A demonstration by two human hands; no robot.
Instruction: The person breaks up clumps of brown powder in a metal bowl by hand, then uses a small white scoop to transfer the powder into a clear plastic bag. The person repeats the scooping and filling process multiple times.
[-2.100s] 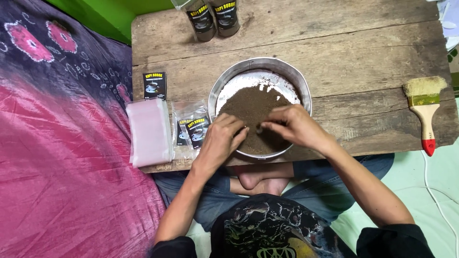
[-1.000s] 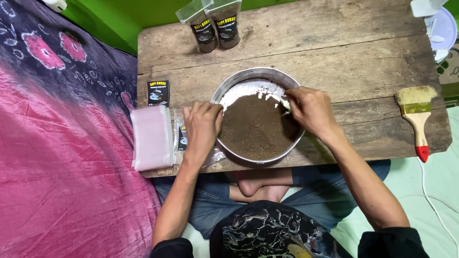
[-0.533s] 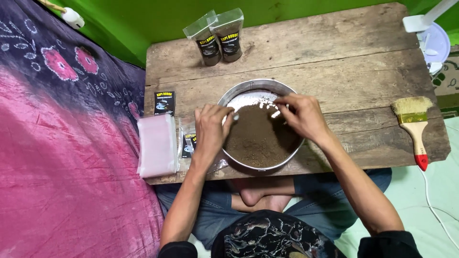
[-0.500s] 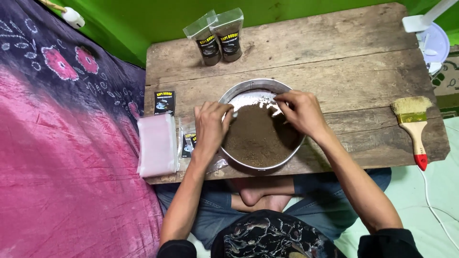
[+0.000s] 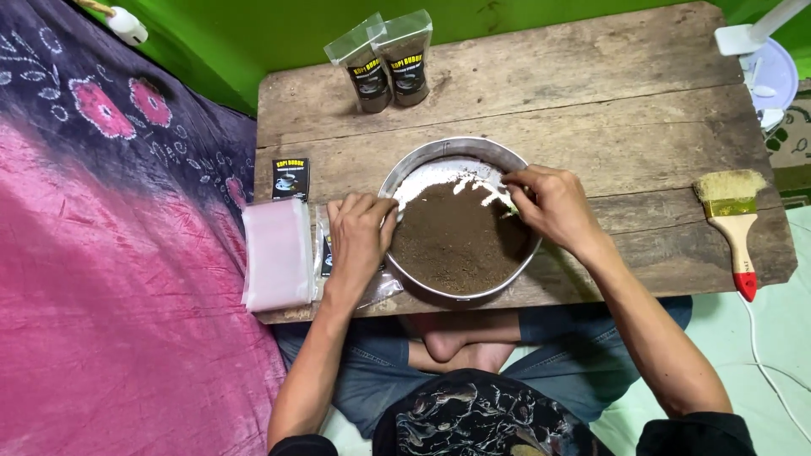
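Observation:
A round metal pan [image 5: 422, 162] holding brown ground powder [image 5: 452, 241] sits at the near middle of a worn wooden table [image 5: 591, 93]. My left hand [image 5: 359, 235] grips the pan's left rim, fingers curled over the edge. My right hand [image 5: 549, 205] rests over the pan's right side, fingers pinched on a small pale thing in the powder that I cannot make out. Part of the pan's bare bottom [image 5: 435, 173] shows at the far side.
Two filled clear pouches [image 5: 389, 61] stand at the table's far edge. A stack of empty clear pouches [image 5: 277, 253], some labelled ones and a black label card [image 5: 291, 177] lie left of the pan. A paintbrush [image 5: 733, 226] lies at the right. A pink and purple cloth [image 5: 110, 287] covers the left.
The brown powder, earlier a folded heap under both hands, now lies spread in the pan. My left hand moved to the rim and my right hand to the right side.

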